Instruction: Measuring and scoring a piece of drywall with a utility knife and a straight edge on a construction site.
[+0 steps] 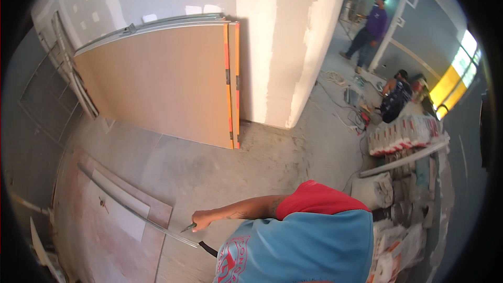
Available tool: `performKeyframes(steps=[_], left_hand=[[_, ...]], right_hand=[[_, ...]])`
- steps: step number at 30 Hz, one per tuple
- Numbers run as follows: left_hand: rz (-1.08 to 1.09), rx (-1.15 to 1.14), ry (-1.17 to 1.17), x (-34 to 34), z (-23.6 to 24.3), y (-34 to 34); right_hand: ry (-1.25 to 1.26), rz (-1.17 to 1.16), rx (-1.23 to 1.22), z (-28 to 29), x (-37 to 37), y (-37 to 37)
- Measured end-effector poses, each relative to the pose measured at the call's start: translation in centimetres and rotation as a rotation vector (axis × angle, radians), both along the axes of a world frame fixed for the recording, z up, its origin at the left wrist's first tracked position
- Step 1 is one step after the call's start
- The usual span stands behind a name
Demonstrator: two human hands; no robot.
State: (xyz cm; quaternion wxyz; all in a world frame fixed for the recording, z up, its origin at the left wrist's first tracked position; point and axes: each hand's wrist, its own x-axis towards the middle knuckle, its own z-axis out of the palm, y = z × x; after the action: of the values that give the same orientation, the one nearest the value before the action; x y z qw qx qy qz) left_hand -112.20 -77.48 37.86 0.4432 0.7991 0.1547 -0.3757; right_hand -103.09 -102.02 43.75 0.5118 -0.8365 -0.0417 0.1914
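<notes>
From my red-and-blue shirt, my right arm reaches out to the left. My right hand (200,219) is closed round a slim, dark, pointed tool (188,227); its exact kind is too small to make out. The tip points down toward a long metal strip (137,213), which runs diagonally just beyond the hand. Under the strip, a pale board (118,207) lies on a larger reddish board (86,230). A small brown object (104,204) rests on the pale one. A black band (208,249) shows between the strip's near end and my shirt. My left hand is out of sight.
Large brown boards (157,78) with orange-edged ends lean on a patched wall (257,36). At the far right a person in purple (375,23) stands; another person (396,97) sits low. Cables (335,77), white-and-red bags (403,133) and a long pale bar (406,160) line the right side.
</notes>
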Motion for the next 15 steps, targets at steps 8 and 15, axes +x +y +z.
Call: performKeyframes(steps=[8,15], left_hand=[[-0.216,0.12,-0.375,14.4,5.6,27.2],[-0.224,-0.193,-1.972,31.2,51.5,46.5]], right_hand=[[0.247,0.082,-0.228,-10.6,5.9,16.6],[0.206,0.017,-0.586,-6.4,13.9,32.3]])
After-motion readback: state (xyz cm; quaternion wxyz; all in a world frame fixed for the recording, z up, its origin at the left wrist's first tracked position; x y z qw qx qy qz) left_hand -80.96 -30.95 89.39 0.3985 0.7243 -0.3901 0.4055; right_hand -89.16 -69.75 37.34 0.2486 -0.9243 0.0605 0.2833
